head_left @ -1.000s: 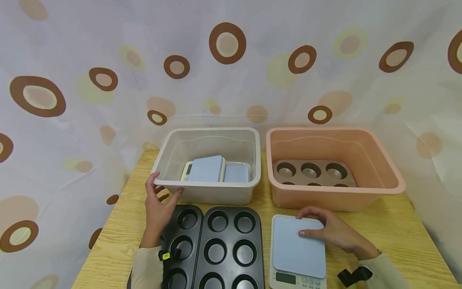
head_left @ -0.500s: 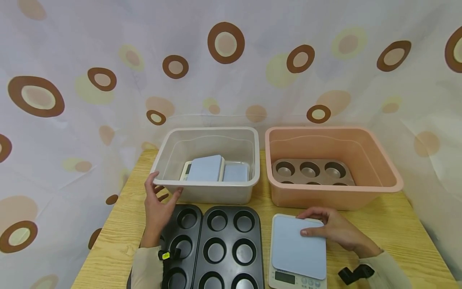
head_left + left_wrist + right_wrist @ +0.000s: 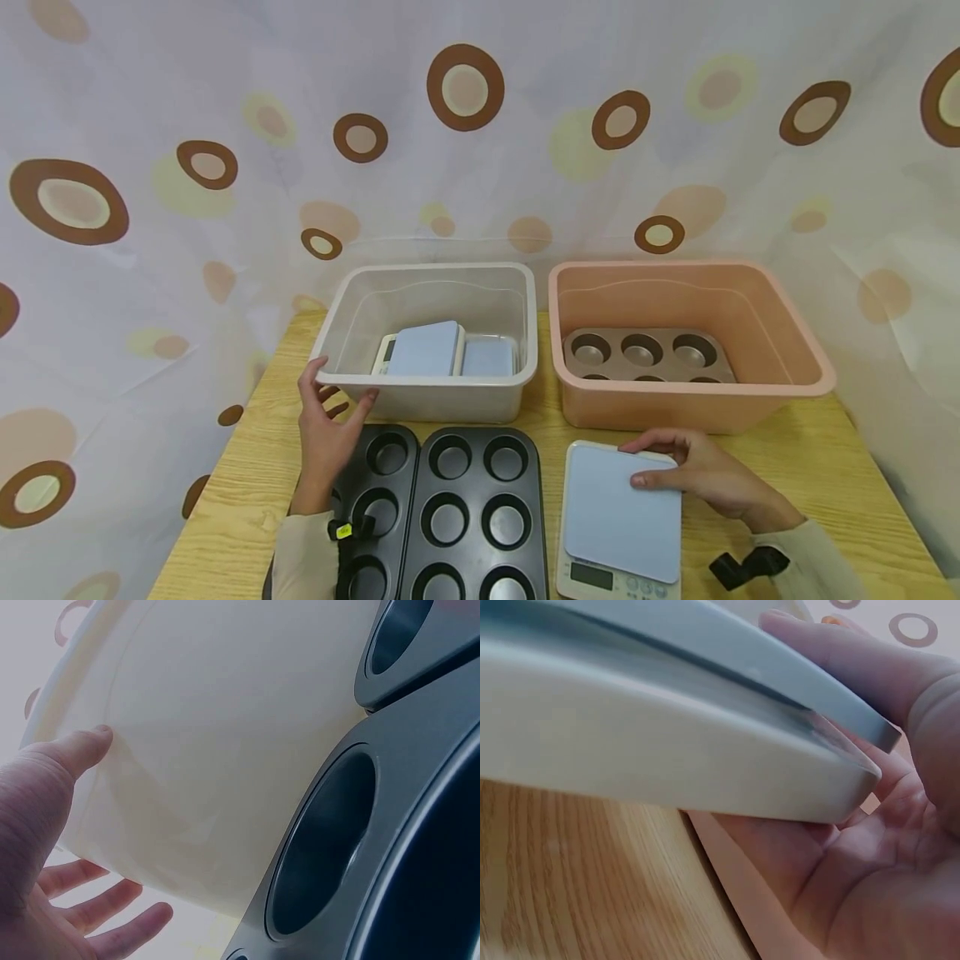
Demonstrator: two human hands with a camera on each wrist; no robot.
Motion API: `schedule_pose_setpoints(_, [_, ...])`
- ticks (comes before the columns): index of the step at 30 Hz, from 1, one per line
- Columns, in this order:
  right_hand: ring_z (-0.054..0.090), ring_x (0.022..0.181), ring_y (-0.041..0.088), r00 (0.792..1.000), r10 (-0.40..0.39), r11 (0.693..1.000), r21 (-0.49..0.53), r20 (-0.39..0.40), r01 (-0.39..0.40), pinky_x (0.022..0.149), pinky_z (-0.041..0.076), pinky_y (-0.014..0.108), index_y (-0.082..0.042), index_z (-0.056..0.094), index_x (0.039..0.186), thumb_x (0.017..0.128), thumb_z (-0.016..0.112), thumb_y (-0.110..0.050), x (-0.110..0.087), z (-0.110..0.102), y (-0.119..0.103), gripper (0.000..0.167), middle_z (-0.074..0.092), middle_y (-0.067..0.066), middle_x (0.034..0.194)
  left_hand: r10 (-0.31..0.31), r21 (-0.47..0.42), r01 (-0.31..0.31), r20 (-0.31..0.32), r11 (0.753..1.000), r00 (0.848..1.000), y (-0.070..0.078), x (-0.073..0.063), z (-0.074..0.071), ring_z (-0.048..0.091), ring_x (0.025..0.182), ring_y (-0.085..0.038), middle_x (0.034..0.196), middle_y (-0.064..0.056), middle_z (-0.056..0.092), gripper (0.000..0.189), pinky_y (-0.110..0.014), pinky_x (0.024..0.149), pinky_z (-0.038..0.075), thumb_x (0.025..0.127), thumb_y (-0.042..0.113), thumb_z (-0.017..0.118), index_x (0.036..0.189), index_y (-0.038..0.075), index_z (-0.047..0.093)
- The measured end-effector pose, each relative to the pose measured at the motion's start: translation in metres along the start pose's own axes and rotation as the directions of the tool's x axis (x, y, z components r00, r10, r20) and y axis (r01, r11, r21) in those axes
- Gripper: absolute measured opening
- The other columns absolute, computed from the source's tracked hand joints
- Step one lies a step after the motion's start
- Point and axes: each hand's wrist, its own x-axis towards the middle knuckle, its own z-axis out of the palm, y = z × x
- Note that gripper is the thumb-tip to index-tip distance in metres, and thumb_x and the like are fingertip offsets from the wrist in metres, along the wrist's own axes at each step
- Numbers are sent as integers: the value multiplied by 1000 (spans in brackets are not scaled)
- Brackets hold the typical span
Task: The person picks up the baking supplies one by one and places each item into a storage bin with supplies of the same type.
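My right hand (image 3: 716,483) grips the far right corner of a white kitchen scale (image 3: 621,517) with a pale blue platform. The thumb lies on top and fingers reach underneath, as the right wrist view shows; wood is visible below the scale's edge. My left hand (image 3: 330,437) touches the near left corner of a white plastic bin (image 3: 442,404). Its thumb rests against the front wall below the rim, and the other fingers are spread loosely along the side. Inside that bin lie two more blue-topped scales (image 3: 423,350), one leaning on the other.
Two dark muffin tins (image 3: 480,467) lie side by side in front of the white bin, partly under the left forearm. A peach bin (image 3: 675,408) holding a brownish muffin tin (image 3: 720,371) stands at the right. A patterned curtain (image 3: 555,50) hangs behind the wooden table (image 3: 225,517).
The right hand and the scale it holds have shifted slightly to the right. The left hand stays at the white bin's corner. The head view has drifted a little.
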Motion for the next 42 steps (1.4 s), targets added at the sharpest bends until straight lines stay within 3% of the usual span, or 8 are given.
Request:
schedule_pose_setpoints(10, [70,108,9,1000,-26,1000,3,-3,26,79,68,35,-7,77,129,98,79,-5,-5,0,-12,32,75,-13,125,2,-12,-2,5,1000,1000,1,0,-1,58,137,-48,163,-22,49,89,-73,107,55,96,15,85,166,23,30])
schedule_pose_setpoints(17, [78,99,16,999,-48,997,57,23,47,75,69,40,-19,78,127,99,75,-1,-8,2,-23,33,75,-10,125,12,-9,-12,2,1000,1000,0,0,-1,59,136,-47,162,-22,49,89,-71,105,57,95,13,85,165,22,30])
schedule_pose_setpoints(23, [80,94,20,999,-51,997,65,-11,52,74,69,40,-25,80,125,99,74,-1,-10,5,-36,36,76,-11,123,4,3,-4,-2,1000,1000,0,1,-1,60,137,-47,162,-24,49,90,-68,105,57,95,11,85,166,20,30])
schedule_pose_setpoints(37, [79,95,18,983,-167,981,90,-74,174,72,69,40,-19,79,129,101,70,6,-7,17,-65,39,74,-8,127,16,-32,-16,-5,999,1000,-1,1,0,59,138,-46,165,-18,48,88,-68,108,55,96,15,85,165,22,31])
schedule_pose_setpoints(42, [80,93,20,981,-174,977,111,-86,183,72,69,40,-18,78,130,101,69,6,-4,22,-76,38,75,-5,124,13,-23,-13,-10,1000,1000,-1,1,0,60,138,-43,166,-16,48,90,-66,108,56,95,16,86,165,22,31])
